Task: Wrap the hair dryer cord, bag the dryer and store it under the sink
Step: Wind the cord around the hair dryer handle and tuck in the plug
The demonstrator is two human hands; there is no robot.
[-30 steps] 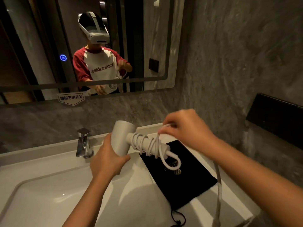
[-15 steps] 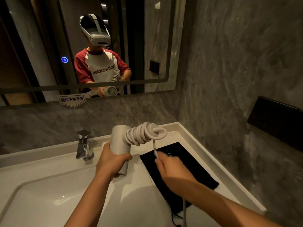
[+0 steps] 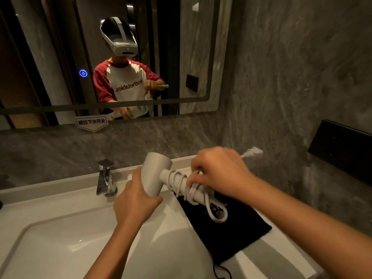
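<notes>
White hair dryer [image 3: 156,178], just one: left hand [image 3: 133,200] grips its barrel, right hand [image 3: 218,174] pinches the cord [image 3: 181,183] above one black bag [image 3: 231,232].

The dryer [image 3: 156,176] has a smooth, matt, pale plastic-looking shell. The cord [image 3: 182,183] wound on its handle looks like smooth matt rubber or plastic, as does the plug [image 3: 254,153] at 2 o'clock from it. The bag [image 3: 227,228], at 5 o'clock from the dryer, is black matt cloth. The tap [image 3: 105,178] at 9 o'clock is polished shiny metal. The basin [image 3: 60,244] is glossy white, ceramic-looking. The wall [image 3: 281,77] looks like veined grey stone with a dull sheen.
</notes>
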